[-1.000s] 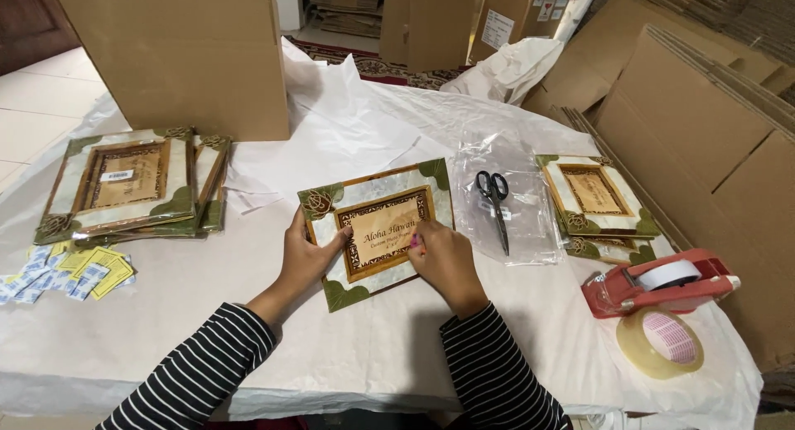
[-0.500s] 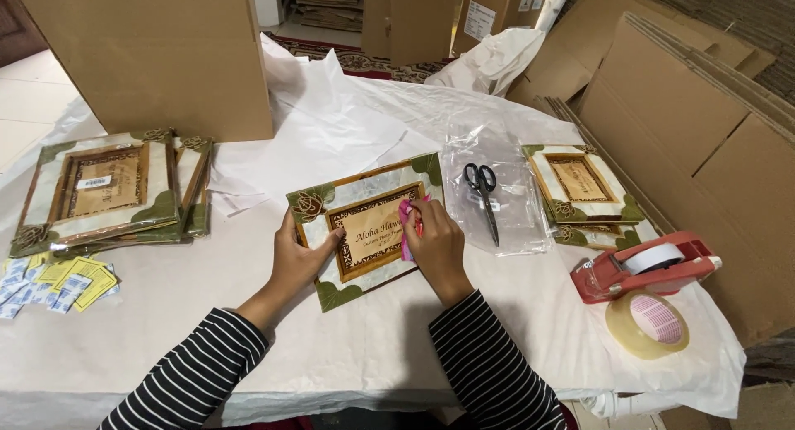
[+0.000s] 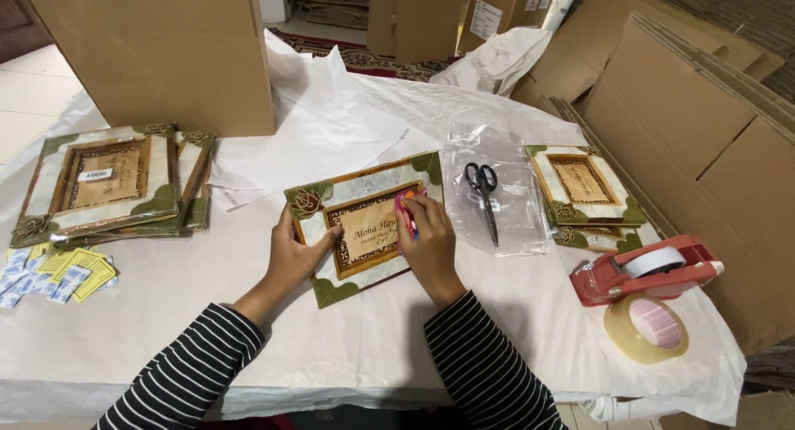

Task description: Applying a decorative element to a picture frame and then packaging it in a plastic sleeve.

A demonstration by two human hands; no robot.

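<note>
A decorative photo frame (image 3: 364,223) with green corner leaves and a wooden inner border lies tilted on white paper before me. My left hand (image 3: 294,256) presses on its left edge, thumb on the face. My right hand (image 3: 426,244) rests on the frame's right side, fingers closed around a small pink and orange tool (image 3: 406,205) whose tip touches the frame's inner panel.
A stack of similar frames (image 3: 108,182) lies at the left, with yellow and blue slips (image 3: 58,273) below it. Black scissors (image 3: 483,194) lie on a clear plastic bag. More frames (image 3: 584,190), a red tape dispenser (image 3: 646,269), a tape roll (image 3: 646,329) and cardboard boxes (image 3: 166,49) stand around.
My right hand has slid up along the frame's right side with the pink tool. My left hand stays on the left edge. The view has shifted slightly.
</note>
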